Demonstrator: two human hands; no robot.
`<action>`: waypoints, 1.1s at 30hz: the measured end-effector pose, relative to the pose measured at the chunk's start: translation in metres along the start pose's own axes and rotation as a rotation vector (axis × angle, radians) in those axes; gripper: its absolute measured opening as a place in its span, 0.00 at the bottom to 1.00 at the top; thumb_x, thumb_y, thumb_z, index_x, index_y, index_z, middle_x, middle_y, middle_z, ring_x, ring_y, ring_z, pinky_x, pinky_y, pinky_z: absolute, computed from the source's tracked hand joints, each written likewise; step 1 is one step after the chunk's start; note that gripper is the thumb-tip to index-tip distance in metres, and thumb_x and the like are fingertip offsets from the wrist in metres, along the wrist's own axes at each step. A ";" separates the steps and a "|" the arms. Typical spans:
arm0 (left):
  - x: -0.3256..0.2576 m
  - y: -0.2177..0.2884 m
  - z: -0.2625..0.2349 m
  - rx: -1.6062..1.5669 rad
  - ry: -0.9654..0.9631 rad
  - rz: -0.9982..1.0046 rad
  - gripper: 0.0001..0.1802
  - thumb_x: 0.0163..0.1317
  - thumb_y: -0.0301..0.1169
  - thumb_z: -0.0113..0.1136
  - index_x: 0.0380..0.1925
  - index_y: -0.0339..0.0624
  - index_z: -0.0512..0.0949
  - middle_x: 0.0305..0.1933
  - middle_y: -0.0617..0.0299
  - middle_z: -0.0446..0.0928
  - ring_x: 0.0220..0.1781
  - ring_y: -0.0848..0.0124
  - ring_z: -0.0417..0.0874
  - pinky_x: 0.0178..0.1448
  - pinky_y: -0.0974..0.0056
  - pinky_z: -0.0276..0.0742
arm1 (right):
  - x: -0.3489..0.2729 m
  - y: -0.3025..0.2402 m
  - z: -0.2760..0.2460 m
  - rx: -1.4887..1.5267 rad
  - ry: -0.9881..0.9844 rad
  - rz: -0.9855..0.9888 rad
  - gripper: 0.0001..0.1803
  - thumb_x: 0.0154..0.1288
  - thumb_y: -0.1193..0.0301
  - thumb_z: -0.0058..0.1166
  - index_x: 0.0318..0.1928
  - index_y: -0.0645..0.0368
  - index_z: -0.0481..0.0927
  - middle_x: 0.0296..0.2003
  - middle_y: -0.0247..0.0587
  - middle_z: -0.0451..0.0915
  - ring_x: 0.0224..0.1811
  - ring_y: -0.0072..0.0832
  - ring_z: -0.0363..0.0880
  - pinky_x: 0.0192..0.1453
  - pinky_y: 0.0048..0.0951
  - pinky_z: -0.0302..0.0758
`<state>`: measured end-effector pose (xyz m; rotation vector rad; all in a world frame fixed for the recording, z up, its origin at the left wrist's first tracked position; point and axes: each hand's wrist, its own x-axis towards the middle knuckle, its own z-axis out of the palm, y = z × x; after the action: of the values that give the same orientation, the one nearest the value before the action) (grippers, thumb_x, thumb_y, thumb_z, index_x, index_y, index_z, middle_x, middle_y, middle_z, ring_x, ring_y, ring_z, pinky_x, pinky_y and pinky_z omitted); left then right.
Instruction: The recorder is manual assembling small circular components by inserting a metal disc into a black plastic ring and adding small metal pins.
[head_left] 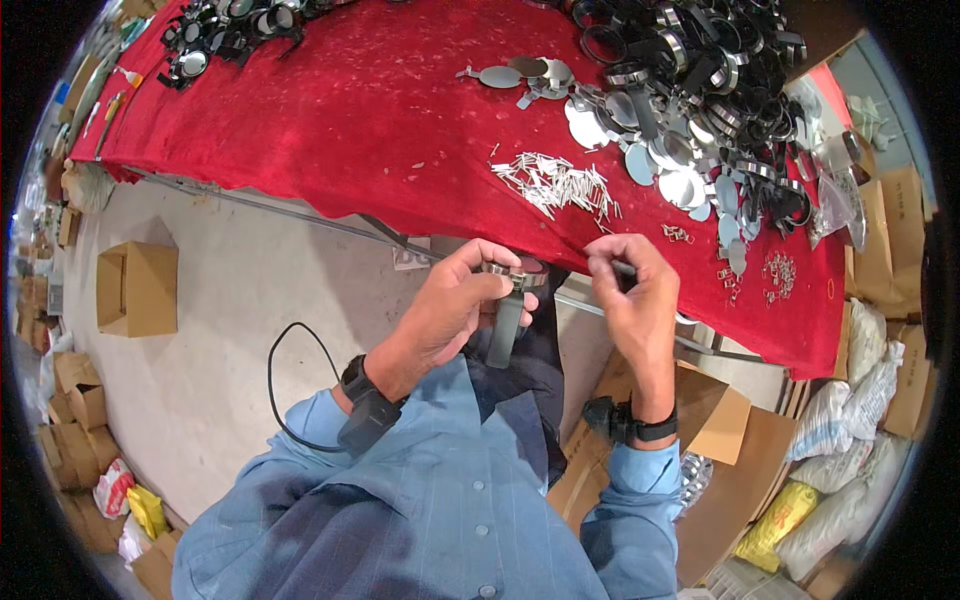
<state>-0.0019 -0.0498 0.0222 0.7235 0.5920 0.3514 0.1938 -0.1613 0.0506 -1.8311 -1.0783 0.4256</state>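
My left hand [462,305] is closed round a part with a round metal-rimmed head [530,268] and a flat dark grey handle [506,330] that points down. Thumb and fingers grip it where head and handle join, just off the front edge of the red-covered table. To the right, my right hand [637,290] is apart from that part, its thumb and fingers bent together at the cloth's edge. Something dark shows inside its curl, but its kind is hidden. Nearest to both hands on the cloth lies a pile of small white pins [560,186].
Silver discs [680,186] and a heap of black ring-shaped parts [700,60] cover the table's right. Small wire clips [678,233] lie nearby. More round parts [190,62] sit at the far left. A cardboard box [140,288] stands on the floor, sacks [830,420] at right.
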 end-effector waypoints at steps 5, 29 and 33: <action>0.003 -0.004 -0.003 -0.015 0.021 0.049 0.17 0.65 0.24 0.54 0.53 0.36 0.71 0.44 0.48 0.82 0.43 0.63 0.88 0.48 0.61 0.87 | -0.013 -0.018 0.015 0.087 -0.078 -0.079 0.08 0.59 0.82 0.62 0.39 0.61 0.84 0.33 0.43 0.82 0.32 0.33 0.83 0.37 0.30 0.77; 0.002 -0.001 -0.006 -0.054 -0.019 0.066 0.11 0.67 0.22 0.54 0.49 0.38 0.72 0.40 0.54 0.80 0.37 0.71 0.85 0.38 0.68 0.82 | -0.015 -0.034 0.029 0.110 -0.191 -0.035 0.10 0.60 0.83 0.60 0.42 0.62 0.83 0.34 0.42 0.82 0.34 0.28 0.85 0.36 0.28 0.79; 0.001 0.001 -0.002 -0.041 -0.001 0.086 0.12 0.65 0.22 0.55 0.49 0.39 0.72 0.36 0.51 0.81 0.32 0.70 0.81 0.38 0.68 0.79 | -0.015 -0.036 0.028 0.105 -0.210 -0.047 0.11 0.60 0.84 0.59 0.44 0.62 0.82 0.34 0.42 0.84 0.36 0.28 0.87 0.38 0.29 0.80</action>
<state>-0.0021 -0.0481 0.0212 0.7116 0.5519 0.4413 0.1485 -0.1517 0.0649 -1.6929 -1.2149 0.6460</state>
